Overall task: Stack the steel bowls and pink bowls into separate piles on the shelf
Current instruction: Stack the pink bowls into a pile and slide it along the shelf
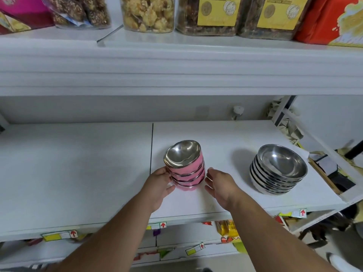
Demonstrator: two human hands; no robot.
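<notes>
A pile of pink bowls point(186, 171) with shiny steel insides stands on the white shelf point(78, 173), a little right of its centre seam and leaning slightly. My left hand point(160, 185) touches the pile's left side with fingers curled against it. My right hand point(220, 185) hovers just right of the pile, fingers apart, with a small gap to the bowls. A pile of several steel bowls point(279, 169) sits further right on the same shelf, untouched.
An upper shelf point(176, 61) overhangs, holding snack jars point(148, 14) and boxes. Crumpled paper and a slanted bracket point(284, 118) crowd the back right corner. A small white knob point(237, 111) sits on the back wall. Price tags and packets line the lower shelves.
</notes>
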